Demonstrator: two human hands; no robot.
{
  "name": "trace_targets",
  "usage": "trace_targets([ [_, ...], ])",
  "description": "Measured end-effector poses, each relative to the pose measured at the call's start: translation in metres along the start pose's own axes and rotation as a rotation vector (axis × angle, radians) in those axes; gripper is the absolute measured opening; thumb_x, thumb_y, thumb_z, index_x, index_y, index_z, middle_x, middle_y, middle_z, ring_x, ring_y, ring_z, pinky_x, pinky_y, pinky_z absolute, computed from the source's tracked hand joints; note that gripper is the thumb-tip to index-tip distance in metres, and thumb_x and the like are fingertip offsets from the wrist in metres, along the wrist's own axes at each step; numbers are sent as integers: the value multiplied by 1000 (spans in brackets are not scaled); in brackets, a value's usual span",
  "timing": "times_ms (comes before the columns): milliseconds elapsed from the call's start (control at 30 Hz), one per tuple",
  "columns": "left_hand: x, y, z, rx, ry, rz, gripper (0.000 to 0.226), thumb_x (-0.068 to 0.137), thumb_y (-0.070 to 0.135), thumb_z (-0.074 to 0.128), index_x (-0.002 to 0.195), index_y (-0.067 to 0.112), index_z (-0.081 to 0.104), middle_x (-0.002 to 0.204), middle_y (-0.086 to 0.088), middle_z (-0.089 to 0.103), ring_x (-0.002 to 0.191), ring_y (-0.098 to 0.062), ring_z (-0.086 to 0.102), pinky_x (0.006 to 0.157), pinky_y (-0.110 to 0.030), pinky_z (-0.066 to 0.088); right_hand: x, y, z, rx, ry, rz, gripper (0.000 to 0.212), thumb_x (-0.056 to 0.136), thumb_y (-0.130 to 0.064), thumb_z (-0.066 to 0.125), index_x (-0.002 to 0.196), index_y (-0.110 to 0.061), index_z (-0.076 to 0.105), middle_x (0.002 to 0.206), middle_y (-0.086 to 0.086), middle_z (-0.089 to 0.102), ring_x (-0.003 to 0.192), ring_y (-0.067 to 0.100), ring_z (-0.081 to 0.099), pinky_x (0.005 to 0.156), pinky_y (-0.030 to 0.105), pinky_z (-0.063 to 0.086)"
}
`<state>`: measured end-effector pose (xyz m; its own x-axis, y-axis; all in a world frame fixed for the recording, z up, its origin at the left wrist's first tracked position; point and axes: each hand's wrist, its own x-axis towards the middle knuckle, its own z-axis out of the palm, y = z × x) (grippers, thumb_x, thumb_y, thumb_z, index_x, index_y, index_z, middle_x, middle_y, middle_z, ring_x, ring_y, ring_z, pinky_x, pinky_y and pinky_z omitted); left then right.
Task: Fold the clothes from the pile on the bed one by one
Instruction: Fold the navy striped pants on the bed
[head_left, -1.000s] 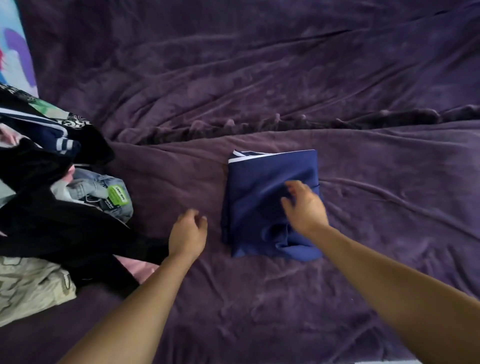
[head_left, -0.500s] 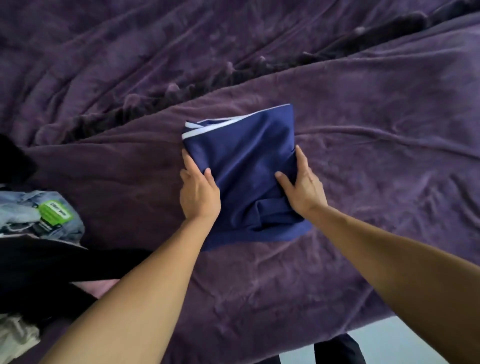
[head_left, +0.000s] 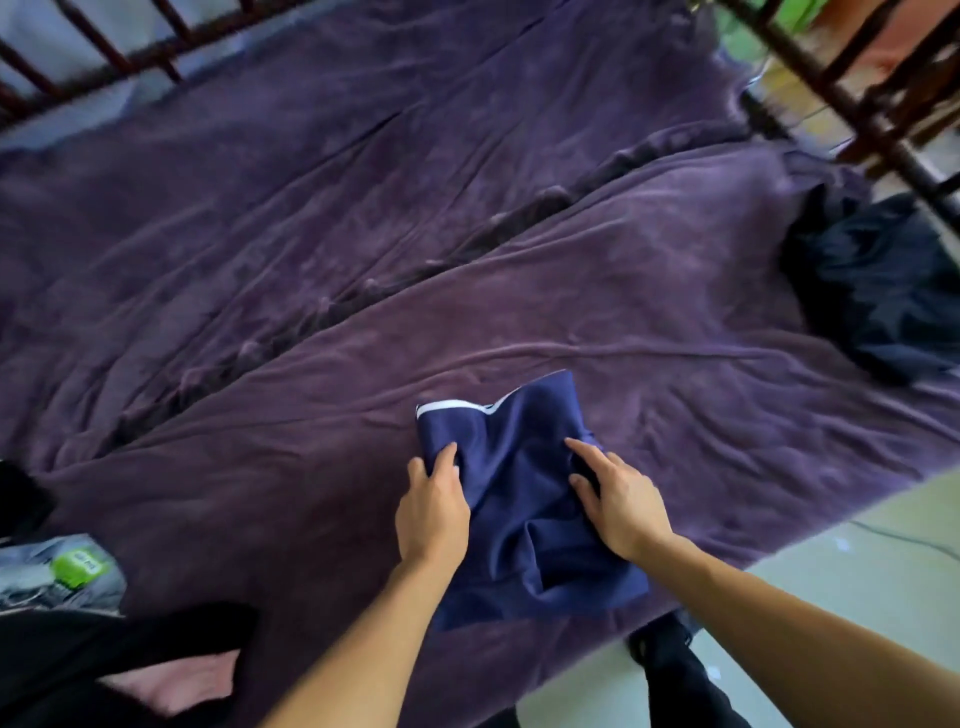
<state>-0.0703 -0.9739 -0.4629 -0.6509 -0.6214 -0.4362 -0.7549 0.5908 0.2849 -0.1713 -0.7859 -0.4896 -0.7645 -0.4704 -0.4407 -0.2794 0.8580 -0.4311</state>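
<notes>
While the folded navy garment (head_left: 519, 493) sits bunched on the purple blanket (head_left: 675, 291) near the bed's front edge, the left hand (head_left: 431, 512) pinches its left side. The right hand (head_left: 621, 506) curls its fingers into the right side; the pile (head_left: 62, 587) lies far left

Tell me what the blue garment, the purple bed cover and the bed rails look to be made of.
The blue garment looks like thin, smooth knit or synthetic cloth: slight sheen, soft creases, white trim; the exact fibre is unclear. The purple bed cover seems a plush, velvety fleece, its matte nap shading light and dark along the wrinkles. The bed rails are probably dark varnished wood, reddish-brown bars; blurred, so uncertain.
</notes>
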Motion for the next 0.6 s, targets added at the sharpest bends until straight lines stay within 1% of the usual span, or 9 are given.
trace_targets([
  [167,-34,129,34,-113,17,-14,37,102,25,36,137,25,46,120,-12,49,93,-38,60,75,-40,47,-9,109,-85,-46,33,-3,47,98,-37,43,144,-40,35,121,3,58,107,30,59,83,38,46],
  [200,-43,165,43,-145,21,-9,36,102,25,36,136,24,47,121,-12,49,94,-38,60,76,-40,48,-12,140,-111,-60,48,4,47,98,-37,43,144,-40,34,120,2,58,107,29,58,83,38,46],
  [267,-49,201,52,-211,40,-22,36,102,24,35,136,23,48,121,-11,49,95,-36,59,77,-39,47,-11,169,-141,-79,72,-17,47,98,-38,42,144,-40,33,121,1,57,107,29,58,82,37,46],
  [400,-60,307,69,-309,56,37,36,102,24,36,135,23,49,120,-9,50,100,-33,57,83,-40,48,-14,250,-222,-97,146,12,47,97,-41,42,143,-43,33,122,0,57,106,30,59,83,39,48],
  [500,-59,373,71,-382,60,91,36,101,25,37,134,22,51,122,-11,51,106,-33,55,89,-42,47,-9,293,-273,-106,209,23,46,97,-40,44,143,-42,34,122,3,59,106,29,60,82,39,48],
  [600,-49,427,70,-443,91,129,36,100,21,40,134,19,53,121,-14,53,109,-35,54,91,-39,44,4,321,-319,-137,279,26,47,97,-38,46,142,-39,36,119,6,59,104,31,61,81,39,48],
])
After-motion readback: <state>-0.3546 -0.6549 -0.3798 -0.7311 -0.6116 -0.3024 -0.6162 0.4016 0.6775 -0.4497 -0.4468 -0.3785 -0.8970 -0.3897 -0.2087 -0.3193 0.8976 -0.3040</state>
